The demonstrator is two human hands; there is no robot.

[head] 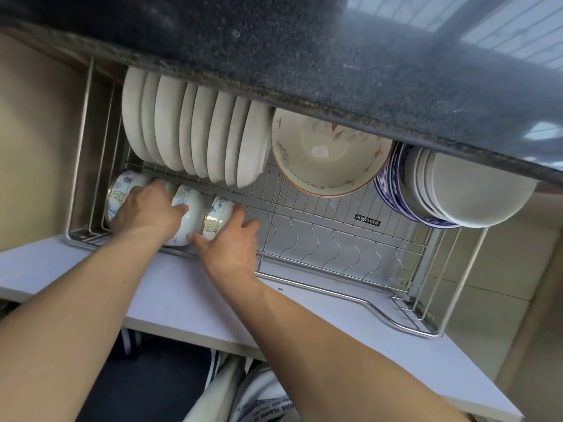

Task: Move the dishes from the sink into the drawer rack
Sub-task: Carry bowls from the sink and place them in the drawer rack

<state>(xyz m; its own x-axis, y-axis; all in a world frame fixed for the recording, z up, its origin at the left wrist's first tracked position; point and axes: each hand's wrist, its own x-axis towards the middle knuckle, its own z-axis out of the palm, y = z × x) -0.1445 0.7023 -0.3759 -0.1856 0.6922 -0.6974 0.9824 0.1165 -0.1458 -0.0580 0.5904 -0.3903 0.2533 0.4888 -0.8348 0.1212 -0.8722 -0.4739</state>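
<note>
Dishes stand on edge in the pulled-out drawer rack [335, 239]; the far rows run under the dark countertop [304, 71], which cuts off their upper parts. Far left, about nine white plates [195, 132] stand in a row. Right of them sits one large cream bowl [329, 153] with a leaf pattern, then a stack of blue-and-white and plain white bowls [441, 190], too overlapped to count. Near left, a row of small patterned bowls [192, 217] lies on its side; about four show, partly hidden by the hands. The left hand [146, 211] holds one of these bowls, fingers curled over it. The right hand [234, 239] rests relaxed, fingers spread, against the rightmost bowl.
</note>
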